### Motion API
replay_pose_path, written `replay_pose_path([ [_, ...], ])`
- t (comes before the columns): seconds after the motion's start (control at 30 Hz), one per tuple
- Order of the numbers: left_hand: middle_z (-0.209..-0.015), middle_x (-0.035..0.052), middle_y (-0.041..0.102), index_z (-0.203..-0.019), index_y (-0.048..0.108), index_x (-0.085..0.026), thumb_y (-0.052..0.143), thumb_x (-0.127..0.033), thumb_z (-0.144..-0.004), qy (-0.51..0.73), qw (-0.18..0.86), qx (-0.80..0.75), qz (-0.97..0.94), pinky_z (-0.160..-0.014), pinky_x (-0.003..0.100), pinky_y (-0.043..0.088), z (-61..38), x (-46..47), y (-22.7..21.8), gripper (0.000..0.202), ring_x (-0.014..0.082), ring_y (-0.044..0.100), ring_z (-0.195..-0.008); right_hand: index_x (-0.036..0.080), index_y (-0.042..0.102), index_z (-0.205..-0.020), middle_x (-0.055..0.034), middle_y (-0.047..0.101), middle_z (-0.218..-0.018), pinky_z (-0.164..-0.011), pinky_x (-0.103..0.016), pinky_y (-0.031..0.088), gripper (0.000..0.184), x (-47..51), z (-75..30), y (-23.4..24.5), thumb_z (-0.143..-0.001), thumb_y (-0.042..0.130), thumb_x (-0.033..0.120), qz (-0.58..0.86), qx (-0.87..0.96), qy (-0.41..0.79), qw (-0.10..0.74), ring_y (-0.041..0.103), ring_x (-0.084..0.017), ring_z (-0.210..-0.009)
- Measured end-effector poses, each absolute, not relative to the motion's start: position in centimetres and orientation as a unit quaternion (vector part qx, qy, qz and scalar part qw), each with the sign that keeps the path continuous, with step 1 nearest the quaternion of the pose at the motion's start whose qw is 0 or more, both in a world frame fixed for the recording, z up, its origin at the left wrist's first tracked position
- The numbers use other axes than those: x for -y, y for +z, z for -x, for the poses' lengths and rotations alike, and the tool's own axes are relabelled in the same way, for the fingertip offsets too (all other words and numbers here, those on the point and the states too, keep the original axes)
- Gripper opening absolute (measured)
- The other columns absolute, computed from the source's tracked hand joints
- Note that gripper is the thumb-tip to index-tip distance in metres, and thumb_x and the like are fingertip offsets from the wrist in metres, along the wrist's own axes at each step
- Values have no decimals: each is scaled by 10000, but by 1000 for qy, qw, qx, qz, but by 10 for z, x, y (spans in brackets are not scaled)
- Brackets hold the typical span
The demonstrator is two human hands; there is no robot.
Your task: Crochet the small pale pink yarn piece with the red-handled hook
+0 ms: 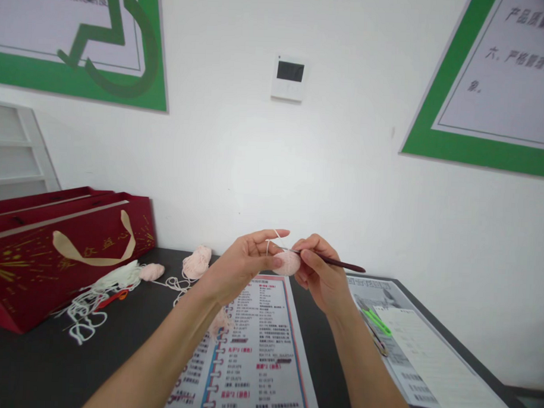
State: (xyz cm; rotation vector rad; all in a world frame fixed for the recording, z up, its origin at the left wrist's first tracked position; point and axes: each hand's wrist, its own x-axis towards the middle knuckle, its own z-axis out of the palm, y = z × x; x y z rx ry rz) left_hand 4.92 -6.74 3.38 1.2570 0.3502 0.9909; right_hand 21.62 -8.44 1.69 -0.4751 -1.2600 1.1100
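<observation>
My left hand [247, 257] pinches the left edge of a small, pale pink crocheted piece [288, 263], with yarn looped over its raised index finger. In my right hand [318, 268] is a crochet hook [336, 261] with a dark reddish-brown handle. Its thin metal tip lies along the top of the piece, and my right fingers also touch the piece's right side. Both hands are held above a printed pattern sheet [267, 335] lying on the dark table. A ball of pale pink yarn [197, 262] sits beyond my left forearm, loose strands trailing from it.
Dark red gift bags [69, 244] stand at the left. Before them lie a tangle of white yarn [90, 299] and a small pink crocheted piece [152, 272]. Right of my forearm, green scissors [377, 321] rest on papers [431, 352]. A white wall rises behind the table.
</observation>
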Motion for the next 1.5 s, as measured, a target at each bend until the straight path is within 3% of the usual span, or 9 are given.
replay_pose_path([
  [0.1,-741,-31,666,-1172,607,-156,780,-88,-672,468,631,-192,-589,-635,230,427,-48,70,35,532,85,589,-659,191,657,-746,49,553,-556,-332,-160,358,110,84,-219,16,-778,709,281,213,576,486,622,434,-58,-384],
  [0.2,-753,-21,673,-1153,626,-172,770,-119,-697,460,643,-177,-587,-658,256,440,-48,70,35,481,101,601,-666,192,647,-733,43,575,-581,-337,-173,397,121,83,-216,15,-772,715,286,212,561,499,626,452,-64,-389],
  [0.43,-789,-7,702,-1116,642,-183,742,-179,-747,493,653,-150,-555,-772,286,467,-55,66,27,382,110,633,-713,206,633,-723,42,576,-632,-331,-163,366,140,78,-204,10,-761,714,313,186,521,490,673,423,-53,-406],
  [0.6,-763,-22,668,-1137,627,-185,750,-168,-729,514,593,-191,-590,-716,265,468,-55,71,29,426,109,621,-720,203,662,-729,16,586,-831,-376,-190,425,77,78,-212,11,-765,705,256,183,567,433,677,490,-47,-468],
  [0.8,-741,-20,647,-1188,618,-179,746,-219,-742,503,530,-223,-645,-676,268,445,-52,71,33,466,113,585,-697,210,640,-721,32,547,-688,-420,-219,401,90,80,-228,14,-782,700,238,206,617,416,636,479,-81,-493],
  [1.07,-767,9,668,-1160,654,-180,706,-287,-789,517,431,-251,-695,-795,320,451,-52,68,28,389,152,599,-764,205,590,-697,33,515,-647,-462,-259,302,143,85,-240,16,-811,675,226,273,682,295,611,443,-103,-514],
  [1.5,-786,4,660,-1170,643,-203,659,-243,-825,559,333,-255,-716,-908,358,459,-53,66,22,347,168,630,-840,210,521,-700,29,504,-660,-529,-271,308,182,103,-233,26,-872,578,186,342,736,111,574,432,-116,-589],
])
